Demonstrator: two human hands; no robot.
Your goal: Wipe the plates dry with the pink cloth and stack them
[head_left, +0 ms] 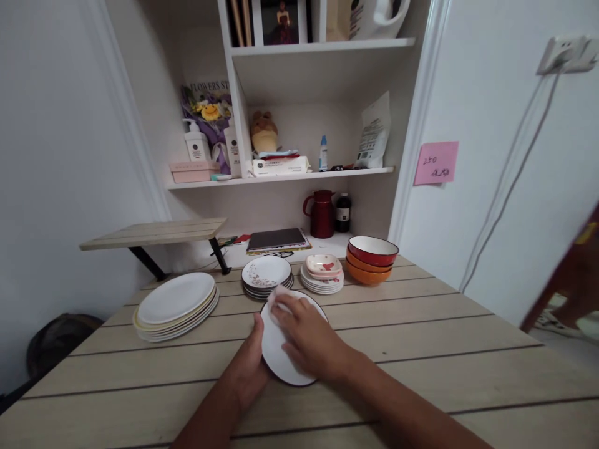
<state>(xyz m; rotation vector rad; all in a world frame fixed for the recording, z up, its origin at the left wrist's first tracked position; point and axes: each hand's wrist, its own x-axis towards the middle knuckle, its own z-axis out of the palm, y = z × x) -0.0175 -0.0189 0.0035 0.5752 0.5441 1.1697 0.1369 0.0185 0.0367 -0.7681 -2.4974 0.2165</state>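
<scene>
A white plate with a dark rim (281, 352) is tilted above the table in front of me. Round its left edge my left hand (250, 368) grips it, thumb on top and the other fingers hidden underneath. My right hand (309, 333) presses a pale tissue (277, 295) onto the plate's upper left part, fingers bent over it. Just behind stands a stack of dark-rimmed plates (266, 274), the top one with a brownish pattern.
Oval white plates (176, 299) are piled at the left. Small dishes (324, 265) on little plates and stacked red and orange bowls (372, 252) stand at the back right. A raised wooden stand (154, 232) is at the back left. A red jug (322, 214) stands under the shelf.
</scene>
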